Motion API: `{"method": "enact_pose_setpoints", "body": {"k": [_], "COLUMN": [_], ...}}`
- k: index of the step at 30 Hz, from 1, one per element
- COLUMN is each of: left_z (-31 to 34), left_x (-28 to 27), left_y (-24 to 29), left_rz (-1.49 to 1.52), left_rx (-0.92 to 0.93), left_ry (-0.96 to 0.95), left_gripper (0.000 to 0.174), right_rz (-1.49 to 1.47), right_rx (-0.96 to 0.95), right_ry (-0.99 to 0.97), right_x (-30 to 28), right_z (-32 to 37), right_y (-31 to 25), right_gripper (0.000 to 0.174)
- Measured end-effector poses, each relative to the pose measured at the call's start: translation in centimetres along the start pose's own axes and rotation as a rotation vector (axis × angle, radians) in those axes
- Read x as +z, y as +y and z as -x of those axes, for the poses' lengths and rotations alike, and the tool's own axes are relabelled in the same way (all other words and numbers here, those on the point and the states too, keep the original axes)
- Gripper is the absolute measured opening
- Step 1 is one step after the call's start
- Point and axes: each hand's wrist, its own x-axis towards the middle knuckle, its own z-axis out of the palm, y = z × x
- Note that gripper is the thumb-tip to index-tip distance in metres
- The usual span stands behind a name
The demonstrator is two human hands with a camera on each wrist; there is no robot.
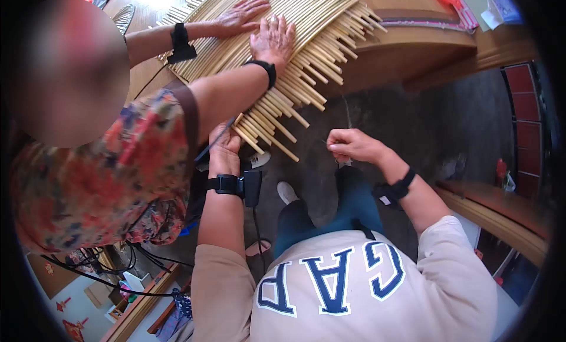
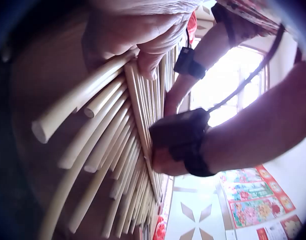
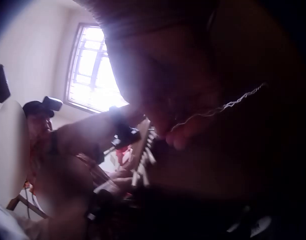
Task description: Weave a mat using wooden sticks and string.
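Observation:
A mat of pale round wooden sticks (image 1: 318, 17) lies over the table, its uneven stick ends jutting past the edge. My left hand (image 1: 226, 140) grips the mat's near corner; in the left wrist view its thumb (image 2: 149, 66) lies on the bound edge, with fingers curled around the outer sticks. Off the mat's right side, my right hand (image 1: 356, 146) pinches a thin twisted string (image 3: 228, 106), which trails away from the fingertips in the dark right wrist view. Another person's two hands (image 1: 273, 44) rest flat on top of the mat.
The wooden table (image 1: 413, 50) curves along the front right, with a pink-edged strip and red item (image 1: 454, 6) on it. The other person, in a floral top (image 1: 112, 177), leans in from the left. Black cables (image 1: 112, 286) hang at lower left. Dark floor (image 1: 401, 118) shows below.

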Motion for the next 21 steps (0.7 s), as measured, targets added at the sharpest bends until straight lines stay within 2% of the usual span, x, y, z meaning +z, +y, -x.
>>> {"method": "enact_pose_setpoints", "body": {"k": [1, 2, 3, 5, 7, 11, 12, 14, 17, 21], "left_z": [-5.4, -6.2, -6.0, -5.5, -4.5, -3.4, -3.4, -3.7, -4.0, -4.1], "left_x": [6.5, 1.9, 1.5, 1.9, 2.9, 1.9, 2.0, 2.4, 3.0, 2.9], "left_y": [1.9, 1.1, 1.1, 1.7, 2.4, 2.3, 1.7, 0.7, 0.2, 0.0], "left_rz": [-0.280, -0.206, -0.215, -0.098, -0.093, -0.047, -0.074, -0.118, -0.171, -0.196], "left_rx": [0.125, 0.144, 0.141, -0.002, -0.039, -0.097, -0.051, 0.018, 0.125, 0.134], "left_ry": [0.333, 0.428, 0.428, 0.348, 0.361, 0.354, 0.388, 0.418, 0.478, 0.495], "left_gripper": [0.039, 0.038, 0.038, 0.031, 0.033, 0.039, 0.036, 0.031, 0.015, 0.015], "right_rz": [-0.010, 0.034, 0.026, -0.055, -0.097, 0.182, 0.315, 0.373, 0.214, 0.131], "right_rx": [0.062, 0.069, 0.065, 0.113, 0.107, 0.044, -0.007, 0.054, 0.114, 0.185], "right_ry": [0.014, 0.056, 0.057, 0.140, 0.188, 0.186, 0.180, 0.202, 0.260, 0.290], "right_x": [1.4, 2.6, 3.6, 4.9, 5.6, 5.9, 5.2, 4.2, 2.6, 1.8], "right_z": [-1.5, -3.1, -4.6, -7.5, -8.9, -8.9, -8.2, -5.2, -1.6, 1.2], "right_y": [2.3, 4.1, 5.6, 7.7, 8.2, 9.1, 9.2, 7.5, 7.7, 6.2], "right_gripper": [0.010, 0.010, 0.010, 0.010, 0.008, 0.007, 0.007, 0.009, 0.011, 0.011]}}
